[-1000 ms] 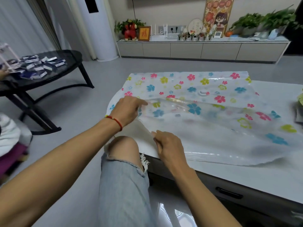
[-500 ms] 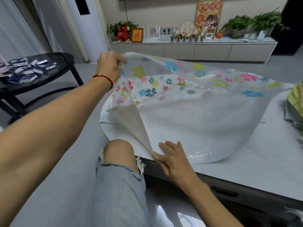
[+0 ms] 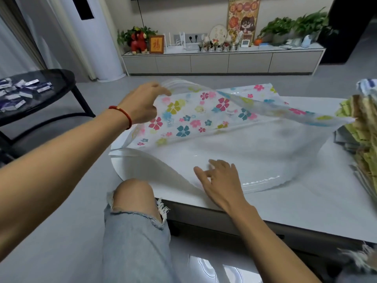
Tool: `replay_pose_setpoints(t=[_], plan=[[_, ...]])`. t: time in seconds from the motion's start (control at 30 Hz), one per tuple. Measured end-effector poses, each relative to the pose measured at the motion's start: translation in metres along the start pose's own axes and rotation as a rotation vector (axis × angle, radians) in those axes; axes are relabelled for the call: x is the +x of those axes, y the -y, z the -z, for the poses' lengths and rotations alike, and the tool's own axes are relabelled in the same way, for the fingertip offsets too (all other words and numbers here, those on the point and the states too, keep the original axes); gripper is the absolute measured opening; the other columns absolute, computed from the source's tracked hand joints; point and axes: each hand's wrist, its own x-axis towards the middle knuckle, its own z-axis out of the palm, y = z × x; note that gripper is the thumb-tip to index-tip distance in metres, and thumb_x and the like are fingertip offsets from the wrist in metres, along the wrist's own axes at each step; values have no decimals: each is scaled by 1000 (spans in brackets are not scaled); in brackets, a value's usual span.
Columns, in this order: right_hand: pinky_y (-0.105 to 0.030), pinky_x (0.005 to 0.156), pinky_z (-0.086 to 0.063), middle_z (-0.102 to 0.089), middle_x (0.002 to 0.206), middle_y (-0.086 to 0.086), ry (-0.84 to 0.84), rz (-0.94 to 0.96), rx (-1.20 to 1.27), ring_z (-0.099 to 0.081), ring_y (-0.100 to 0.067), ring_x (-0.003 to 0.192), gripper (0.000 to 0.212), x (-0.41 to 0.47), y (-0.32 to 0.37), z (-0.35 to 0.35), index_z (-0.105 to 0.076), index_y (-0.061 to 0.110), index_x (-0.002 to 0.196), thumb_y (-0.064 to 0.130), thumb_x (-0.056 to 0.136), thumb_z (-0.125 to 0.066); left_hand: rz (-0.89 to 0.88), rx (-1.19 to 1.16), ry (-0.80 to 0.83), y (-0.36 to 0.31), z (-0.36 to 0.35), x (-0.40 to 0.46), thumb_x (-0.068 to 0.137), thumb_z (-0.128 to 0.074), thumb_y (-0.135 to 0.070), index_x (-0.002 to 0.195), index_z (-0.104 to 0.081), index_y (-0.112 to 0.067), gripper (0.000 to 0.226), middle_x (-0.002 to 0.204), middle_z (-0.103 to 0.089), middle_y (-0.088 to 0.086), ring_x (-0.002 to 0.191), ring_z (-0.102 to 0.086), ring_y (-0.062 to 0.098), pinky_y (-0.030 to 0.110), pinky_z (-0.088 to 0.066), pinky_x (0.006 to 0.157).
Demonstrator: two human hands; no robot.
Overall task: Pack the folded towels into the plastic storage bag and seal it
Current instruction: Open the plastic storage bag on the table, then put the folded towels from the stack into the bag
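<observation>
Across the middle of the frame, a clear plastic storage bag printed with pink, blue and yellow flowers (image 3: 204,117) lies on a white, glossy low table (image 3: 306,207), its mouth toward the left edge of the table. The left hand (image 3: 142,105), with a red cord bracelet (image 3: 122,114) on its wrist, sits left of centre and lifts the upper, flowered layer of the bag off the table; the fingers are bent over the raised edge, though whether the plastic is truly pinched between thumb and fingers is blurred and cannot be told for certain. The lifted layer arches from that hand toward the right side of the frame, so the bag gapes open along its near edge.

Lower centre, the right hand (image 3: 222,180) rests flat, palm down, on the lower, plain layer of the bag, fingers spread loosely and gripping nothing. That lower layer curls over the table's rounded left corner.

At the far right edge of the frame, a stack of folded towels in yellow-green and beige, with a blue-and-white striped one on top (image 3: 365,127), stands on the table just beside the bag's right end, outside the bag.

In the lower centre a bare knee in frayed light-blue denim (image 3: 134,221) rises in front of the table. At the upper left a dark round side table (image 3: 61,78) carries scattered small white and blue packets (image 3: 22,90). Along the back wall runs a long pale cabinet (image 3: 222,62).
</observation>
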Motion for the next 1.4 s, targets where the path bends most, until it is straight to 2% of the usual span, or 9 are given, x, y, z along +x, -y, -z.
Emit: replay_pose_setpoints(t=[0.07, 0.17, 0.37, 0.6, 0.73, 0.9, 1.1, 1.23, 1.4], plan=[[-62, 124, -6, -39, 164, -4, 32, -49, -75, -24, -28, 155, 66, 7, -7, 9, -64, 38, 139, 73, 99, -26, -60, -14, 41, -12, -1, -1, 77, -59, 7, 129, -58, -29, 63, 126, -55, 3, 113, -50, 27, 46, -48, 86], [-74, 119, 3, -13, 173, -2, 112, -37, -164, -2, -31, 160, 74, 19, -2, 10, -35, 42, 158, 80, 94, -26, -150, -5, 68, -40, -8, 2, 84, -65, -8, 128, -60, -29, 49, 129, -54, 5, 105, -51, 23, 40, -47, 83], [-83, 108, 11, 15, 171, -20, 101, -492, -363, 20, -57, 151, 100, 17, -39, 20, -4, 37, 164, 90, 83, -29, -373, 250, 54, -114, -34, 19, 87, -67, -33, 128, -62, -35, 42, 146, -45, 4, 120, -47, 32, 46, -50, 87], [-78, 110, 18, 26, 170, -14, 212, -357, -321, 28, -51, 151, 100, 20, -79, 36, 6, 42, 163, 91, 83, -27, -482, 348, 72, -161, -58, 40, 87, -69, -34, 139, -53, -28, 55, 151, -43, 1, 119, -50, 30, 33, -44, 72], [-66, 122, 5, -7, 174, -10, 167, -259, -201, -2, -33, 160, 70, 5, -93, 80, -29, 36, 160, 67, 99, -42, -416, 140, 96, -155, -59, 50, 82, -73, -36, 138, -53, -23, 61, 145, -52, -2, 114, -54, 28, 39, -55, 78], [-40, 93, -52, -76, 118, -3, -497, -140, -118, -67, -27, 109, 31, -57, -114, 177, -77, 20, 115, 31, 92, -59, -441, -28, 175, -151, -68, 50, 75, -76, -40, 143, -47, -21, 76, 159, -29, -8, 123, -39, 29, 45, -42, 99], [-49, 95, -52, -72, 120, -19, -836, -458, -333, -61, -39, 112, 33, -67, -183, 306, -78, 14, 115, 19, 93, -54, -358, -2, 217, -161, -73, 39, 74, -78, -47, 148, -36, -35, 87, 162, -2, -20, 147, -5, 34, 72, -31, 102], [-51, 112, -33, -53, 142, -24, -696, -797, -286, -43, -45, 133, 43, -39, -235, 364, -62, 24, 138, 25, 102, -40, -304, 1, 248, -165, -72, 39, 73, -79, -48, 145, -39, -42, 82, 164, 0, -15, 148, 0, 35, 74, -25, 104], [-54, 110, -28, -67, 125, -16, -570, -900, -318, -54, -41, 122, 38, -20, -266, 384, -69, 28, 126, 14, 94, -55, -279, 23, 218, -164, -76, 41, 73, -78, -51, 146, -35, -44, 85, 165, 0, -9, 148, -1, 36, 72, -27, 105]])
